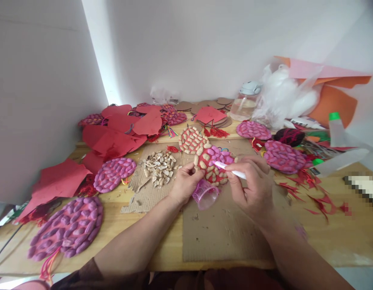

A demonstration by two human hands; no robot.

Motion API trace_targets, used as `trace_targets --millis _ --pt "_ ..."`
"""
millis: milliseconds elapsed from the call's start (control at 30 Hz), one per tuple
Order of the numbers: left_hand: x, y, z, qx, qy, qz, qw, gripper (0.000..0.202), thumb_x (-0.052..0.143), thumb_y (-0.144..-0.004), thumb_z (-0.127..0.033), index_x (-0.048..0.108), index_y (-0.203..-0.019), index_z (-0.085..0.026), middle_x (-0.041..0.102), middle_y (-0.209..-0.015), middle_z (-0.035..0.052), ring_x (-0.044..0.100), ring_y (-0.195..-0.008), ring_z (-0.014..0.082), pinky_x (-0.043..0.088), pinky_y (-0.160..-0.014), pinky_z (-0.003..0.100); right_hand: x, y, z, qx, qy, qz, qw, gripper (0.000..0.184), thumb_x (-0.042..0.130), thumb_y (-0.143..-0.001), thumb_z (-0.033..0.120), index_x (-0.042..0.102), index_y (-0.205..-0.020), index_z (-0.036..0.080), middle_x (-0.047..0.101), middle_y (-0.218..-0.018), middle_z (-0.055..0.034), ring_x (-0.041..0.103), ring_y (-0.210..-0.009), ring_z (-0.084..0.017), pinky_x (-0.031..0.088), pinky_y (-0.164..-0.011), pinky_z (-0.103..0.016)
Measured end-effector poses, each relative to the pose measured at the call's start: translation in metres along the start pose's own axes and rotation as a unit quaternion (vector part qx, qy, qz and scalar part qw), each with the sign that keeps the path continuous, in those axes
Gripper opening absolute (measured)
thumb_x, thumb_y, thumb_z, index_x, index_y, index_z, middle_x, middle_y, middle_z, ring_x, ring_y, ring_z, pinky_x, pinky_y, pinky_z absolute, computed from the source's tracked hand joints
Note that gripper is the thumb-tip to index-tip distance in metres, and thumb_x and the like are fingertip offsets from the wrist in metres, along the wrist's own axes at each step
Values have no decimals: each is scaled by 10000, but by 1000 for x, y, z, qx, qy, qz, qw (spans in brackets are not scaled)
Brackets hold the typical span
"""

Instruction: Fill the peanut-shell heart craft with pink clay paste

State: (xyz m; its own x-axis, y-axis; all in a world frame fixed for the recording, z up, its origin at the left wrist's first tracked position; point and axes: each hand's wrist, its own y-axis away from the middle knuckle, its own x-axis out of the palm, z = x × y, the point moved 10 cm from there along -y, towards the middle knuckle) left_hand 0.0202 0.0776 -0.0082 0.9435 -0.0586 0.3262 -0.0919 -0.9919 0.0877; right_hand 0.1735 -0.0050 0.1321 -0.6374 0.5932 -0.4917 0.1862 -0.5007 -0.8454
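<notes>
No legible text, label, brand or number anywhere: none on the white pen (231, 170), none on the clear bottle (245, 106) or the green-capped tube (337, 131) (both too blurred to tell), and a pixelated patch (363, 188) at the right edge, unreadable.

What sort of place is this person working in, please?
Probably a handicraft workbench: a wooden table strewn with red paper cut-outs, purple-painted shell discs and a heap of loose shells; the right hand holds a white pen to a half-painted disc.

Left hand (183, 183) and right hand (252, 185) both curled, seemingly gripping.
</notes>
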Motion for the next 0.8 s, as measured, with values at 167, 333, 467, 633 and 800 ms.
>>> trace_targets --millis 167,333,467,633,800 --pt "-1 0 0 1 -5 -2 1000 267 865 -710 -331 774 -905 -172 732 -779 9 603 -618 119 498 -601 238 7 1 3 -12 -5 29 1000 130 643 -957 111 625 -978 238 704 -852 -14 620 -982 -248 428 -886 -413" --pt "-2 -1 3 -6 -6 -3 1000 340 897 -699 -392 783 -945 -187 763 -837 35 695 -726 183 572 -678 292 -2 -2 -6 12 -15 -3 1000 109 658 -958 145 648 -1009 241 709 -873 -24 649 -928 -235 466 -841 -397" --pt "-2 -1 4 -10 2 -4 1000 354 909 -695 -392 783 -959 -191 770 -844 36 705 -729 183 584 -688 297 1 -1 -13 41 -36 2 999 80 663 -970 171 666 -1007 241 727 -894 -26 665 -926 -231 483 -853 -401" --pt "-3 -2 5 -13 11 -7 1000 353 919 -695 -393 783 -946 -185 768 -827 40 714 -729 193 595 -705 312 -3 2 -18 51 -21 -27 998 81 681 -957 165 674 -1005 228 743 -904 -38 666 -932 -237 486 -870 -406" --pt "-4 -3 5 -16 10 -9 1000 364 924 -692 -390 777 -952 -182 767 -831 37 709 -719 184 596 -708 314 -2 2 -19 48 -42 -19 998 98 684 -954 160 679 -1018 233 739 -903 -30 671 -930 -230 493 -872 -394"
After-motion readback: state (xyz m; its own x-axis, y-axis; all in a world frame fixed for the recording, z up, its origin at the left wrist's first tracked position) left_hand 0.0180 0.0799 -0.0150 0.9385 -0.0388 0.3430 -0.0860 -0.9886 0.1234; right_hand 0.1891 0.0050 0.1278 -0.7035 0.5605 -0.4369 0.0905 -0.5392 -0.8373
